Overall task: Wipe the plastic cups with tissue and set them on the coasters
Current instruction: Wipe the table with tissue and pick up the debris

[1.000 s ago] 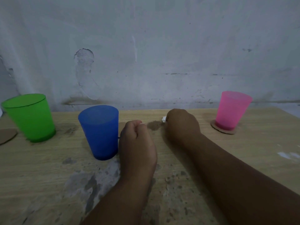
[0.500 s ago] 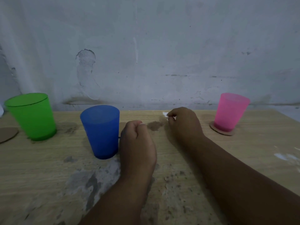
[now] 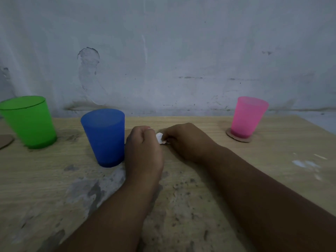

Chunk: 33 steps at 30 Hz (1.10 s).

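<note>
Our right hand [image 3: 185,142] has drawn the tissue [image 3: 160,138] in from farther out, so it now sits between our two hands, pinched in the right fingers. Our left hand [image 3: 143,151] is curled into a fist touching its edge; we cannot tell whether it grips the tissue too. We judge the next wipe is being readied. The tissue is a small, white, crumpled wad. The blue cup [image 3: 105,137] stands just left of our left hand. The pink cup [image 3: 247,117], well right of our right hand, already sits on a coaster [image 3: 240,139].
</note>
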Available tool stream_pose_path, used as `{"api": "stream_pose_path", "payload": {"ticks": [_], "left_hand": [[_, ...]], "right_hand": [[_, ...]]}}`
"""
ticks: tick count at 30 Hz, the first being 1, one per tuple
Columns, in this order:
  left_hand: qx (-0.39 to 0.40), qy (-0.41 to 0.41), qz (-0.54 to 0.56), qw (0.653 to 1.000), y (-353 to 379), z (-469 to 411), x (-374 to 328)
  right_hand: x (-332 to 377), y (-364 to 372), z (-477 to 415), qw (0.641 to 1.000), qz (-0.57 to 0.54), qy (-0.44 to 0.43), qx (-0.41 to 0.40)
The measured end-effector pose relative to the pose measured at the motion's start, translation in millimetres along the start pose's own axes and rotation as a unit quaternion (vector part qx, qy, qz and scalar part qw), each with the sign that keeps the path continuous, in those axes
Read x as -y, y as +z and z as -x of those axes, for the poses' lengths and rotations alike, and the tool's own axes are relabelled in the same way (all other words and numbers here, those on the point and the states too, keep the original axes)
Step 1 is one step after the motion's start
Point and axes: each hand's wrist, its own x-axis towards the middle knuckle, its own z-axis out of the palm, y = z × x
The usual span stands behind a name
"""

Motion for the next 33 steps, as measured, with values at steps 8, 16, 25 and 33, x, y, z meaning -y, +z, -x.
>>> {"api": "stream_pose_path", "payload": {"ticks": [8,16,25,33], "left_hand": [[0.052,0.134,-0.112,0.983,2,14,0],[0.205,0.318,-0.242,0.894,23,72,-23],[0.369,0.305,-0.22,0.85,125,197,-47],[0.455,0.34,-0.177,0.804,213,325,-72]], "right_hand": [[-29,-50,45,0.976,-0.115,0.174,-0.061],[-59,-111,168,0.816,-0.462,0.335,-0.094],[-105,-157,304,0.826,-0.353,0.399,-0.184],[-129,-191,422,0.897,-0.03,0.386,-0.213]]}}
